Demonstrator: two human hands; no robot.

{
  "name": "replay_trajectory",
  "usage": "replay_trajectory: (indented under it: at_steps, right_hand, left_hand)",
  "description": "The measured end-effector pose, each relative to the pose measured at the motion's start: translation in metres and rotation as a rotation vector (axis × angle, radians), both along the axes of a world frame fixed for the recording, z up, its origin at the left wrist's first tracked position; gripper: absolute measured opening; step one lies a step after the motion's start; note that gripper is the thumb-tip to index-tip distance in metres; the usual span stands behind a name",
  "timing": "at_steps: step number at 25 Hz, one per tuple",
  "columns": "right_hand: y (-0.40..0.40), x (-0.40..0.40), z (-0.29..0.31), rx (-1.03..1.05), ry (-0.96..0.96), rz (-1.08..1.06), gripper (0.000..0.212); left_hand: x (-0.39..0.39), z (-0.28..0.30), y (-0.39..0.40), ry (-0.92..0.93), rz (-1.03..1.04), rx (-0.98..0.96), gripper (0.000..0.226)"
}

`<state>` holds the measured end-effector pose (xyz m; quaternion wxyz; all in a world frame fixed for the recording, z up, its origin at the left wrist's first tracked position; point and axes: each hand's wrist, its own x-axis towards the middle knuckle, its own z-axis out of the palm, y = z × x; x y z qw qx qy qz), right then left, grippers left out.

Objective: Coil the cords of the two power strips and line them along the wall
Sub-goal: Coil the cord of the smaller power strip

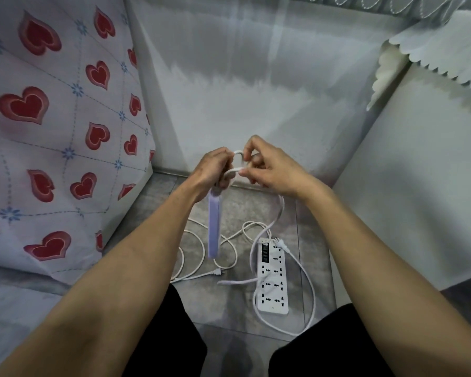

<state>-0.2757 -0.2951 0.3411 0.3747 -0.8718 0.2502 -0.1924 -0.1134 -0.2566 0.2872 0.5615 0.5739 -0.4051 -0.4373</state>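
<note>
Centre of frame: left hand (211,170) grips the top end of a lilac power strip (214,227) hanging upright above the floor, fingers curled round it and a loop of white cord (238,159). Right hand (269,170) pinches that same cord loop just beside the left hand. Rest of this cord lies loose on the grey tiled floor (229,308), plug (218,272) below the strip. White power strip (273,278) lies flat lower right of centre, its cord (309,281) looped round it. Heart-print cloth (52,131) at left, wall (242,91) behind
</note>
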Motion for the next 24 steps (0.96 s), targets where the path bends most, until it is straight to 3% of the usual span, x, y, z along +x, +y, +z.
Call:
replay_trajectory:
  at_steps: [4,8,14,17,24]
  right_hand:
    - [-0.024,-0.02,-0.007,0.271,-0.127,-0.115,0.029]
    - [-0.046,-0.053,-0.03,0.574,-0.272,-0.196,0.018]
    - [-0.049,-0.066,-0.076,0.698,-0.176,-0.362,0.008]
    - [-0.047,-0.076,-0.09,0.614,-0.025,-0.412,0.013]
    - [-0.047,-0.047,-0.065,0.106,0.305,-0.297,0.029]
  left_hand:
    - [-0.001,0.011,0.007,-0.041,-0.179,0.117,0.033]
    - [0.016,0.015,0.02,-0.069,-0.232,0.148,0.043]
    - [0.02,0.018,0.022,0.271,-0.204,0.077,0.05]
    - [0.023,0.017,0.019,0.366,-0.171,0.084,0.049]
    - [0.021,0.004,0.01,0.388,-0.127,0.103,0.045]
